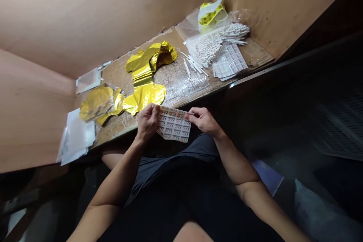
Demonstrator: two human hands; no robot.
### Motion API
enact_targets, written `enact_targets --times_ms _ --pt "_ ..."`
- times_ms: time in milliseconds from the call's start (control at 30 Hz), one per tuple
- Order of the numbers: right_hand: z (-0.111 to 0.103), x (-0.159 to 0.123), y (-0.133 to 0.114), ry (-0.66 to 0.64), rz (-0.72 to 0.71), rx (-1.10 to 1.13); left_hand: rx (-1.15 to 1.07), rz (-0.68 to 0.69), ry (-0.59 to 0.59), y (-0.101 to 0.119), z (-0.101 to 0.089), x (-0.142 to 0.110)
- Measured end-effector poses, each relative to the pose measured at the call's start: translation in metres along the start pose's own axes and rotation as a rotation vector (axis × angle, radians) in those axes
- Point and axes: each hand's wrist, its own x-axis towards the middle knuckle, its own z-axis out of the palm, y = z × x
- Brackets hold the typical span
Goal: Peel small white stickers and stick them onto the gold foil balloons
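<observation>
I hold a small sheet of printed stickers [173, 124] in front of my lap, just below the table's near edge. My left hand [147, 121] pinches its left edge with thumb and fingers closed on it. My right hand [202, 120] grips the sheet's right end, fingers curled. Straight ahead on the wooden table [170, 79] lies a flat gold foil balloon [146, 77].
More gold foil in clear wrap [99, 104] lies at the left beside white packets [78, 136]. At the far right are a pile of white sticks [214, 41], another sticker sheet [230, 62] and a yellow tape roll [211, 13]. Plywood walls enclose the table.
</observation>
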Motion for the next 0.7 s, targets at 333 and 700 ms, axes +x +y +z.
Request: enact_targets --times_ms 333,700 --pt "0.006 0.036 -0.018 0.135 0.033 -0.071 -0.056 0.050 -0.133 -0.028 0.003 0.065" --pt "0.054 0.080 -0.018 0.157 0.051 -0.112 -0.541 -0.170 -0.274 -0.057 -0.057 0.069"
